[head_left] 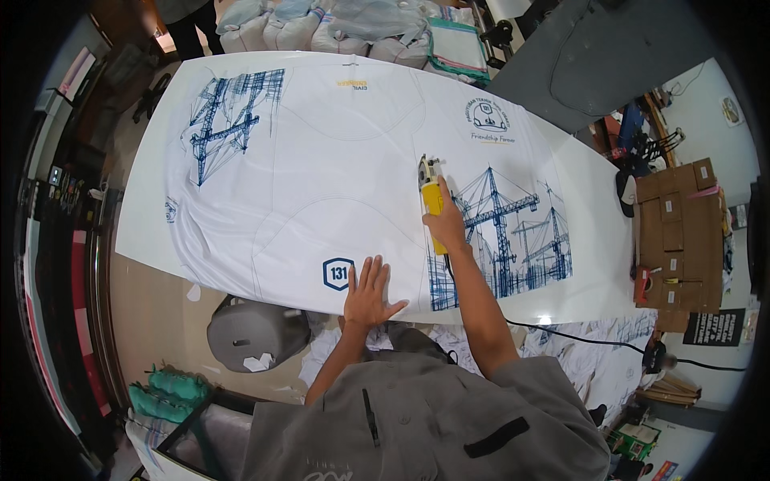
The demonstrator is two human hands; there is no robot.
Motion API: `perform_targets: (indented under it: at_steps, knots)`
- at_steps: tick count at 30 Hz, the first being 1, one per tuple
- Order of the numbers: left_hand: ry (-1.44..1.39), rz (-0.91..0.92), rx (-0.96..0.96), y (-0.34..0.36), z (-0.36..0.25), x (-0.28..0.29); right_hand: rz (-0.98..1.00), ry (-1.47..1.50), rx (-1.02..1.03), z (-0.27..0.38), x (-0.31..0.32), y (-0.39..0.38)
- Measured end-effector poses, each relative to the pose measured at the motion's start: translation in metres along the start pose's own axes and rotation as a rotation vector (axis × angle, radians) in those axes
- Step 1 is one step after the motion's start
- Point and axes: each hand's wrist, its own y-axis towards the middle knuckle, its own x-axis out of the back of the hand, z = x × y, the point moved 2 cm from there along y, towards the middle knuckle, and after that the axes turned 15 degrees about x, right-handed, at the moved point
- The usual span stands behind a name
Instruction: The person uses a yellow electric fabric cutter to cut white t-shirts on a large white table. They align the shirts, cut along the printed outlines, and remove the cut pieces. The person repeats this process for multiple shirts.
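A wide sheet of white fabric [345, 152] with blue crane drawings, a badge and pattern outlines lies across the table. My right hand [446, 218] is wrapped round the yellow body of an electric fabric cutter [431, 197]. Its metal head points away from me, at the left edge of the right-hand crane print [501, 228]. My left hand [370, 293] presses flat on the cloth near the front edge, fingers spread, beside a dark blue hexagonal badge [338, 273]. Soft wrinkles run through the fabric's left side.
The white table [144, 232] has a curved-looking rim. A black cable [577, 335] trails off to the right. Below the front edge stands a grey bin [257, 335]. Stuffed sacks [301, 32] line the far side, cardboard [680, 236] the right. Someone's dark-clothed legs [192, 32] show at far left.
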Motion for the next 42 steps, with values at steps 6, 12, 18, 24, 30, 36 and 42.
perform_targets:
  at_steps: [6, 12, 18, 24, 30, 36, 42]
  knots:
    - [-0.001, 0.000, 0.019, 0.000, 0.002, -0.004, 0.017, -0.047, -0.020, 0.003, -0.003, 0.076]
    - [-0.054, -0.028, 0.013, -0.002, 0.000, -0.002, 0.009, -0.059, -0.029, 0.007, -0.006, 0.145]
    - [-0.064, -0.118, -0.005, -0.015, -0.006, 0.004, 0.039, 0.069, -0.033, 0.002, 0.006, 0.143]
    - [-0.103, -0.096, -0.004, 0.027, 0.019, 0.026, -0.041, 0.358, -0.096, -0.043, 0.055, 0.014]
    - [0.384, -0.204, 0.407, 0.100, 0.116, 0.099, -0.012, 0.679, -0.184, -0.100, 0.102, -0.119]
    - [0.232, -0.100, 0.647, 0.063, 0.147, 0.100, -0.089, 0.857, -0.195, -0.158, 0.099, -0.177]
    - [0.165, -0.049, 0.679, 0.016, 0.139, 0.100, -0.190, 0.599, -0.204, -0.172, 0.101, -0.205]
